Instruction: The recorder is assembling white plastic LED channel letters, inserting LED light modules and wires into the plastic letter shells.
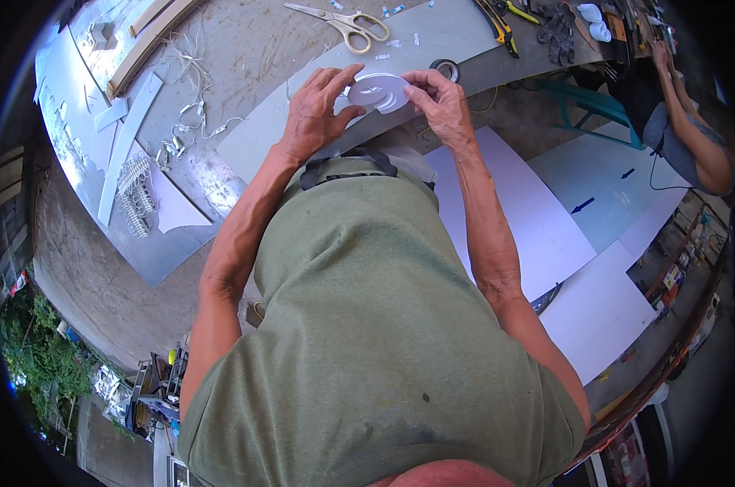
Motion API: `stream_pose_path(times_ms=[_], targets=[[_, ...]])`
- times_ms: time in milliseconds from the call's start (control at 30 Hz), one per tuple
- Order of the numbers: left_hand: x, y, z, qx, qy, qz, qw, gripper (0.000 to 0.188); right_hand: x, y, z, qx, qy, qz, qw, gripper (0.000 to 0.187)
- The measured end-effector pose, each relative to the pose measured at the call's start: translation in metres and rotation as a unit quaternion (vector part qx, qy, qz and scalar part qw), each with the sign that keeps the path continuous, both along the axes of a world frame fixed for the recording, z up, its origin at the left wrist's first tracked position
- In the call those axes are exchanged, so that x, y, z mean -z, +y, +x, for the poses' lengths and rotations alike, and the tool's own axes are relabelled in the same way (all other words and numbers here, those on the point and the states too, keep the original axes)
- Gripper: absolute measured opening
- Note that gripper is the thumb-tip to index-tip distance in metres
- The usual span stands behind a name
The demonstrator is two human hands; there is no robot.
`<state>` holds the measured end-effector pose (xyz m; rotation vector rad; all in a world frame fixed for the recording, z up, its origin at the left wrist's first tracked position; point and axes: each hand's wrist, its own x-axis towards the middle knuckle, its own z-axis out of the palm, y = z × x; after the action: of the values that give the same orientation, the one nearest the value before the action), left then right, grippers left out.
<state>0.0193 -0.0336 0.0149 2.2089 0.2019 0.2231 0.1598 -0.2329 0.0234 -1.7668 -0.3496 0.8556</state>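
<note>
Both hands are raised over the near edge of the worktable, with a thin white round piece (371, 91) between them. The piece has curved cut-outs and looks layered; its underside is hidden. My right hand (442, 105) pinches its right rim between thumb and fingers. On the other side, my left hand (317, 109) curves around the left rim, index finger at the upper edge and thumb near the lower one. Beyond the hands lie cream-handled scissors (353, 32). A dark roll of tape (445, 70) sits just past my right hand.
Left on the table are tangled wires (191, 114), a coiled pale strand (135, 195) and white strips (128, 150). Pliers (499, 28) and a dark glove (556, 36) lie far right. White sheets (509, 211) stand low at right. Another person (692, 134) works far right.
</note>
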Motion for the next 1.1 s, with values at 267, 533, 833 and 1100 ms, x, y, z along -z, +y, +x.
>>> stream_pose_path(times_ms=[267, 533, 833, 1100], targets=[[-0.029, 0.003, -0.025, -0.077, -0.068, -0.205, 0.973, 0.051, -0.03, -0.006, -0.02, 0.001, -0.168, 0.11, 0.98, 0.015], [-0.089, -0.001, -0.04, -0.13, 0.18, -0.587, 0.779, 0.046, -0.072, 0.017, -0.051, -0.044, -0.553, 0.098, 0.826, 0.026], [-0.084, -0.005, -0.031, -0.181, -0.012, -0.613, 0.769, 0.036, -0.085, 0.053, -0.046, -0.22, -0.623, 0.148, 0.736, 0.034], [-0.086, 0.003, -0.037, -0.195, 0.004, -0.511, 0.837, 0.035, -0.111, 0.076, -0.032, -0.137, -0.453, 0.121, 0.872, 0.03]])
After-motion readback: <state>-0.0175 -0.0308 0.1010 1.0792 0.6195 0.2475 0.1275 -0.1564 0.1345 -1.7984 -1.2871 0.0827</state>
